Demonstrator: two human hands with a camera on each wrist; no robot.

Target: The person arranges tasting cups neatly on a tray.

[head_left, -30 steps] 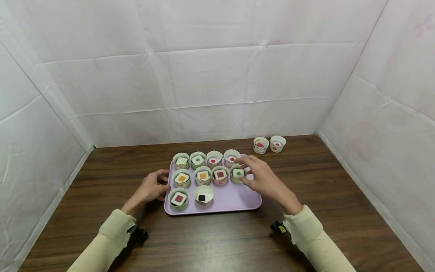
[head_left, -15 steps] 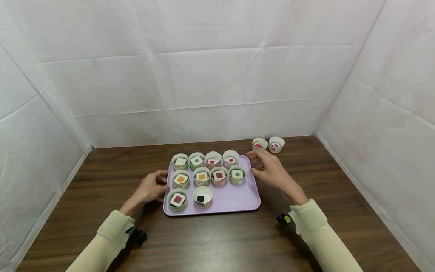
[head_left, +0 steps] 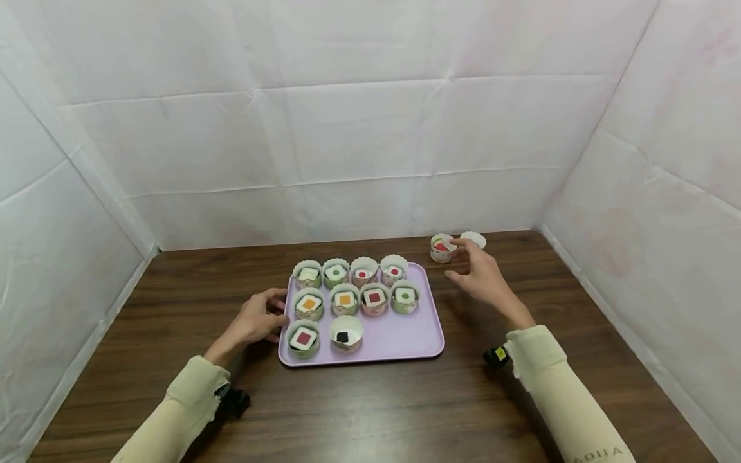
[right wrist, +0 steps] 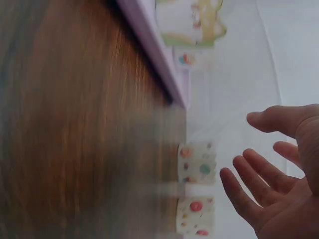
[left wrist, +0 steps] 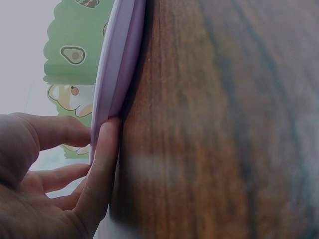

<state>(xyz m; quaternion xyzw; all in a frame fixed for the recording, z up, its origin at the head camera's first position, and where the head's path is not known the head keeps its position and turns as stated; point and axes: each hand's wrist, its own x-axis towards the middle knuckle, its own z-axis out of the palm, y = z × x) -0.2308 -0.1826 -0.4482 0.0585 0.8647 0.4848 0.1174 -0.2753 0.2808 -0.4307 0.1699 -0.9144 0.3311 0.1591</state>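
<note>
My left hand (head_left: 255, 319) holds the left rim of a lilac tray (head_left: 393, 337), with digits on the rim and its outer side in the left wrist view. Scalloped paper baking cups stand in rows on the tray, several holding white pieces with coloured centres, like sushi rolls. One front cup (head_left: 347, 341) shows a small black square inside. Beyond the tray's right edge, my right hand (head_left: 482, 276) hovers with parted fingers and holds nothing. Nearest to it are a spotted cup (head_left: 440, 256) with red and green contents and a second cup (head_left: 474, 237), partly hidden behind the hand.
The tray lies flat on a dark wooden table (head_left: 347, 411). White sheeting (head_left: 347, 141) rises behind the table and along both sides. The two loose cups stand close to the back sheeting, apart from the tray.
My right hand has moved away from the green-centred cup on the tray, rightward past the tray's edge to the two loose cups. My left hand stays at the tray's rim.
</note>
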